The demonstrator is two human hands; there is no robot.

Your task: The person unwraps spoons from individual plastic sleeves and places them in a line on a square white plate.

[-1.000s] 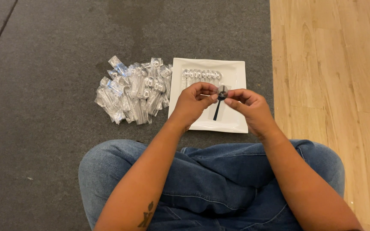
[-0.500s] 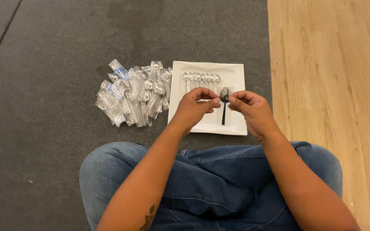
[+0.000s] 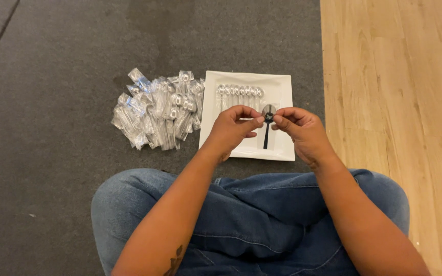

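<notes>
Head view, from my seat: grey carpet (image 3: 67, 204) fills most of the floor, wood flooring (image 3: 395, 102) to the right. A heap of plastic-wrapped spoons (image 3: 157, 112) lies just left of a square white plate (image 3: 282, 84), where a row of unwrapped spoons (image 3: 239, 92) rests along the far edge. Over the plate, my left hand (image 3: 231, 130) and right hand (image 3: 303, 130) both pinch one small spoon (image 3: 267, 120) at its bowl, handle hanging down. I judge it is being unwrapped or handled; setting it beside the row needs a steady lowering.
</notes>
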